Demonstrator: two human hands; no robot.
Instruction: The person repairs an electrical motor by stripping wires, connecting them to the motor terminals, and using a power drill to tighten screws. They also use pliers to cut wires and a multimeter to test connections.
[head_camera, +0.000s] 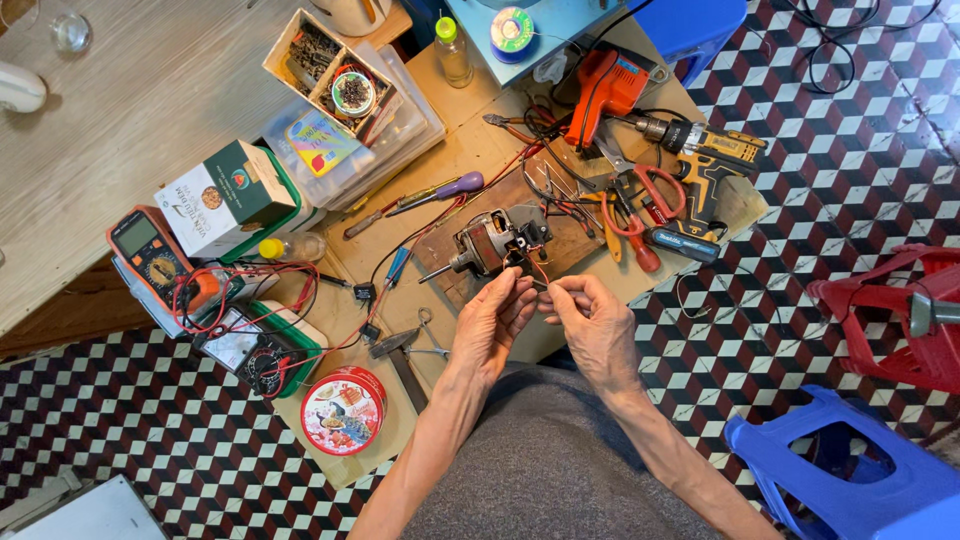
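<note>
Low tabletop (470, 130) on a checkered floor, crowded with tools. Your left hand (492, 322) and right hand (598, 325) meet, fingertips pinched on thin wires (541, 285) from the motor (492, 243), just beyond them, shaft pointing left; left hand nearer.

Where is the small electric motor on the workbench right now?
In the head view the electric motor sits mid-bench on a wooden board, just beyond the fingertips of the left hand and right hand, below the purple-handled screwdriver.
</note>
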